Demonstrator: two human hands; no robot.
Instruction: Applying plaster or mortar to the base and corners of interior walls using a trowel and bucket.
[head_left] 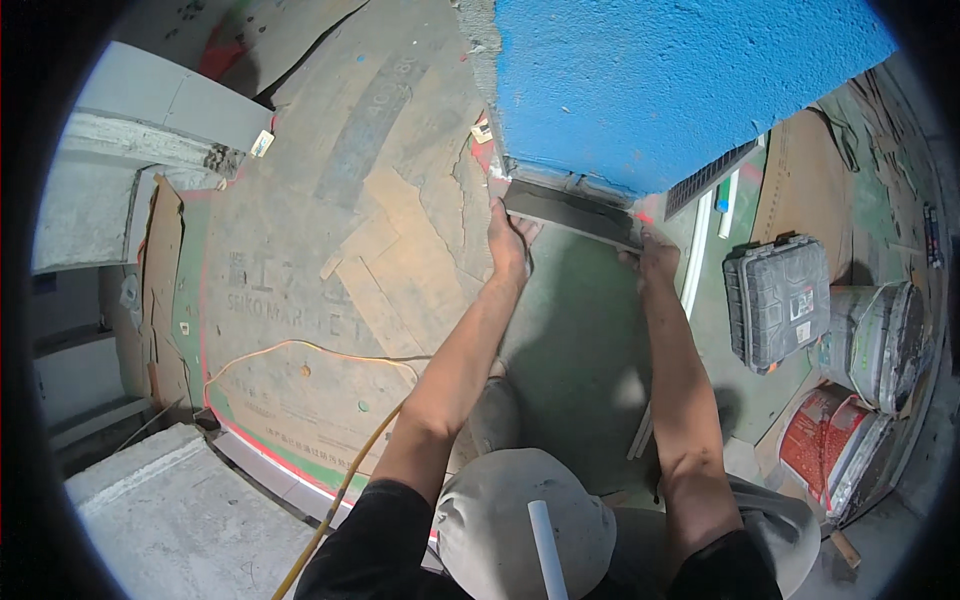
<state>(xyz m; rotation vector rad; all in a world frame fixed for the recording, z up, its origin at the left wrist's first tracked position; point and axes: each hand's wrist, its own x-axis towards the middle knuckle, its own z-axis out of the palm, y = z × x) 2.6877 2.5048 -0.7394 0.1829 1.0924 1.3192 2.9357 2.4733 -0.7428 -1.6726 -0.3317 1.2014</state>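
A narrow grey tile strip (575,212) lies level across the foot of a blue-coated wall (660,95), close against its lower edge. My left hand (509,240) grips the strip's left end, with fingers reaching under it. At the opposite end, my right hand (653,257) is closed on the strip near the wall's corner; some of its fingers are hidden. Both arms stretch forward from the lower edge. Beside the right hand, a dark ridged tile piece (712,180) stands along the wall's other side.
Worn protective sheeting (290,260) covers the floor on the left, with a yellow hose (350,470) across it. To the right are a grey plastic case (778,302), a red bucket (825,440) and a grey bucket (870,335). A white strip (694,255) lies beside my right arm.
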